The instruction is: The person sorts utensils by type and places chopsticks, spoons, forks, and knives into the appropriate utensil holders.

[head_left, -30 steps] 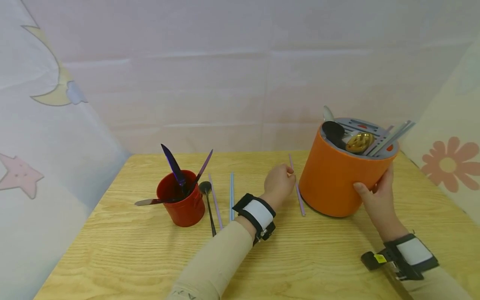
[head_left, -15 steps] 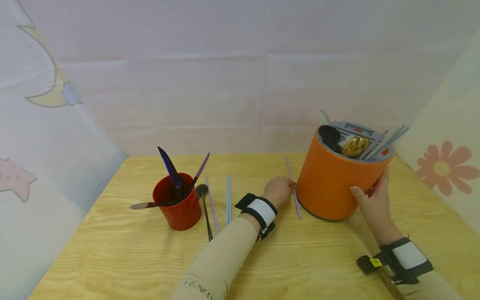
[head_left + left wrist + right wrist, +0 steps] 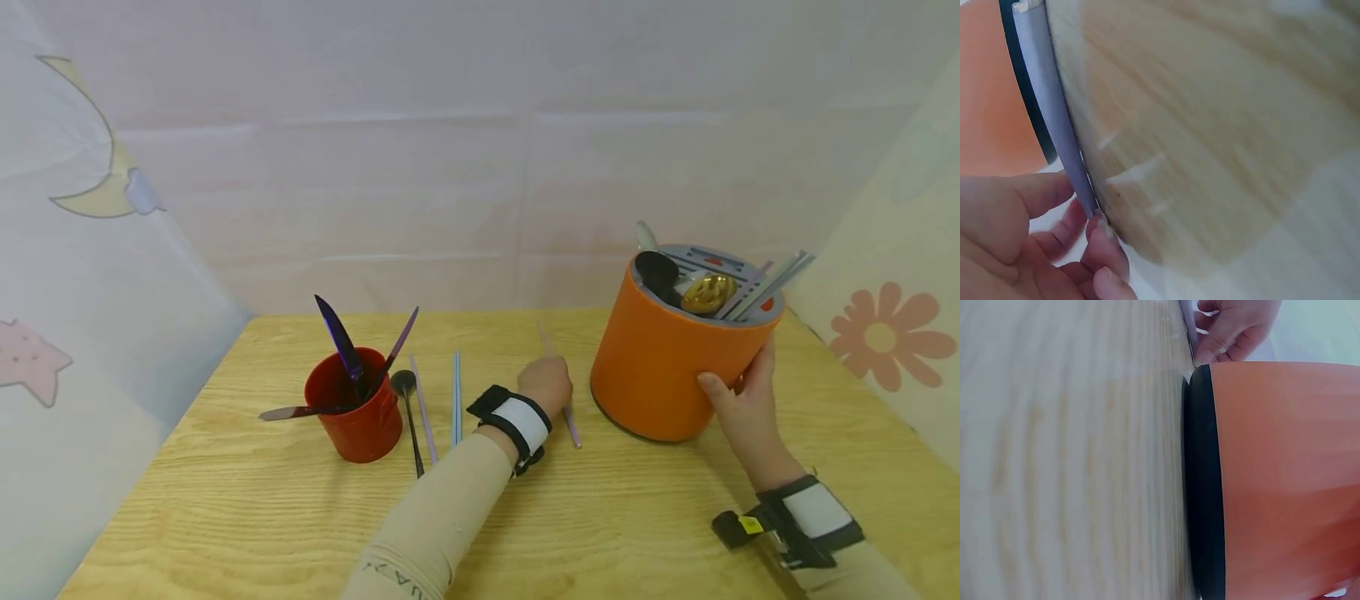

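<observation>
My left hand (image 3: 546, 385) pinches a lilac chopstick (image 3: 1054, 100) low over the table, thumb on one side and fingertips on the other. Both ends of that chopstick stick out past the hand in the head view. To the right, my right hand (image 3: 746, 404) grips the lower right side of an orange utensil holder (image 3: 660, 367), thumb in front. The holder leans slightly on its black base. Out of its grey slotted top rise a black spoon (image 3: 657, 273), a gold spoon (image 3: 708, 293), a silver spoon and several chopsticks (image 3: 772, 285).
A red cup (image 3: 363, 425) at the left holds several knives or similar utensils, one jutting out leftward. Between cup and left hand lie a black spoon (image 3: 405, 383), another lilac chopstick (image 3: 423, 408) and blue chopsticks (image 3: 457, 392). A wall backdrop closes the table's far edge.
My left hand has taken hold of the lilac chopstick beside the holder and drawn it leftward, away from the holder. The right hand stays on the holder.
</observation>
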Action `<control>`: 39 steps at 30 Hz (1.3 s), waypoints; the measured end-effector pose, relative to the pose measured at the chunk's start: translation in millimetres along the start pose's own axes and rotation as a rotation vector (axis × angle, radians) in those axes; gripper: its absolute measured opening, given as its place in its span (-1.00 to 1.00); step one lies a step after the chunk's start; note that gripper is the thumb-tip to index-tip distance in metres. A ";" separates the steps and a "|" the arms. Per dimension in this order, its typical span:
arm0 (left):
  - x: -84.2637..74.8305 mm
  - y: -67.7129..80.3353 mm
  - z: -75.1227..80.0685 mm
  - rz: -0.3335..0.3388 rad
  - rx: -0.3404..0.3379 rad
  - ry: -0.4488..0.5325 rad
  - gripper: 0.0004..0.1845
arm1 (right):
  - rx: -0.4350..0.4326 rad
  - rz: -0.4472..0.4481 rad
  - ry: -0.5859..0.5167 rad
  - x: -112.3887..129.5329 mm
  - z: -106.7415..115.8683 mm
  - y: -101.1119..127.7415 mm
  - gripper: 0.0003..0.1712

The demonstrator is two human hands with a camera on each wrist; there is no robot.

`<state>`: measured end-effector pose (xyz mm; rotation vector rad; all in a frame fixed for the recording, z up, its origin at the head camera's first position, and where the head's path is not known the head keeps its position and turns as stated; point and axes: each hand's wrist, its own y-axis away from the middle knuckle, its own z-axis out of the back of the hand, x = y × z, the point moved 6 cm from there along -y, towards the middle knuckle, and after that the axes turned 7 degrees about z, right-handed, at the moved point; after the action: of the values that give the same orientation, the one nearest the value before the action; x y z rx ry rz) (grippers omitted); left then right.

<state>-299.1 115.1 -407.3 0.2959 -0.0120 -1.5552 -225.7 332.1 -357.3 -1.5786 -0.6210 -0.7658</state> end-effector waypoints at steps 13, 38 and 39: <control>22.0 -2.3 3.2 0.220 0.070 0.064 -0.76 | 0.009 -0.025 0.035 0.3 1.5 -1.0 0.12; 39.7 10.5 46.0 0.056 -0.009 0.868 -0.82 | 0.009 -0.024 0.037 0.8 -0.3 0.1 0.12; 38.6 13.7 48.8 0.044 -0.026 0.898 -0.82 | 0.011 -0.019 0.027 0.9 -0.7 0.2 0.12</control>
<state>-294.2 68.1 -364.4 0.9406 0.6948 -1.2642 -225.1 331.4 -356.7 -1.5521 -0.6204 -0.7960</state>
